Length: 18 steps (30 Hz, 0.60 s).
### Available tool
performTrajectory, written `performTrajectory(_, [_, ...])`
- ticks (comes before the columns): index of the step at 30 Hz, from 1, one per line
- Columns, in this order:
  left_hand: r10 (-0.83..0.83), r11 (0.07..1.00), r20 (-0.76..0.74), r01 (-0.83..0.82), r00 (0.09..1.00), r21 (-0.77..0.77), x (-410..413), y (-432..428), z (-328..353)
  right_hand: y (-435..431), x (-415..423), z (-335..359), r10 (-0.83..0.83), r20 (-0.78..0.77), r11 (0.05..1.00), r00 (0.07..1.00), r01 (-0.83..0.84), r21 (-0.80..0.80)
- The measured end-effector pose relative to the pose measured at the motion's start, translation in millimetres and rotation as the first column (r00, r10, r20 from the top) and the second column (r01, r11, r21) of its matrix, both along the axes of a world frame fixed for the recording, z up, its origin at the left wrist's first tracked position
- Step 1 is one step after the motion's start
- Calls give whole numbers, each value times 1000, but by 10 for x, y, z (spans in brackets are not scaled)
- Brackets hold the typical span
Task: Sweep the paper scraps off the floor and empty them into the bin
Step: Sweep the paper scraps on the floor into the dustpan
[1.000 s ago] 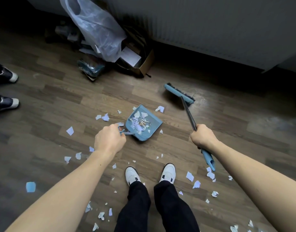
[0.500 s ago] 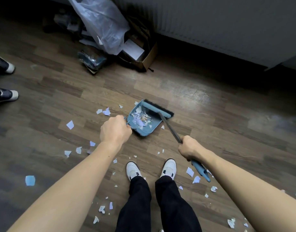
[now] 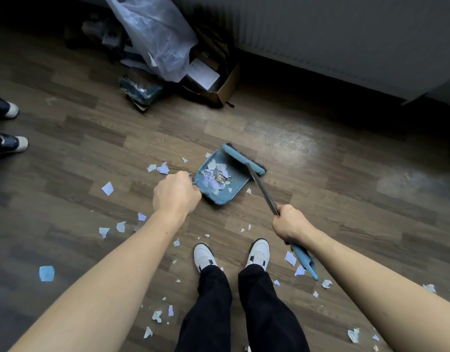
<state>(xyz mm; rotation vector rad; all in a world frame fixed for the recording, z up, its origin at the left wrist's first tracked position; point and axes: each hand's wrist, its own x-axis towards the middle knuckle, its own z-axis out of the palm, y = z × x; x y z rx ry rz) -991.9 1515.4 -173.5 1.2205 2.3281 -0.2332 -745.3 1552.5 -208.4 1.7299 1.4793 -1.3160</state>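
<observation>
The paper scraps [image 3: 107,188] are torn bits of white and pale lilac-blue paper, ragged-edged and of mixed sizes. They are strewn over the dark wood-pattern floor [image 3: 333,179] through the centre and lower part of the frame. One square light-blue piece [image 3: 46,273] lies alone at lower left. A heap of scraps sits inside the blue plastic dustpan [image 3: 224,199], which lies flat on the floor at centre frame. The left hand [image 3: 177,194] has its grip clamped round the dustpan's handle. The broom [image 3: 243,160], blue-backed with dark bristles, lies along the pan's far lip. The right hand [image 3: 290,224] has its grip clamped on the broom's dark shaft, just above the blue end sleeve. Pale markings on the pan near the handle are too small to read.
</observation>
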Motion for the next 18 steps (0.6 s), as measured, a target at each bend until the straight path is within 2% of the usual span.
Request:
performTrajectory(6, [3,1000,-5,-3,1000,-11,-58,-159,25,-217,33,255,-22,-57,998,998,19,-55])
performTrajectory(11, [70,998,49,-70,996,7,-228,-374,51,-256,19,497,-65,-68,997,996,68,46])
performTrajectory(18, [65,997,25,-66,998,40,-542,-770,100,-275,-176,460,-102,-47,988,994,107,111])
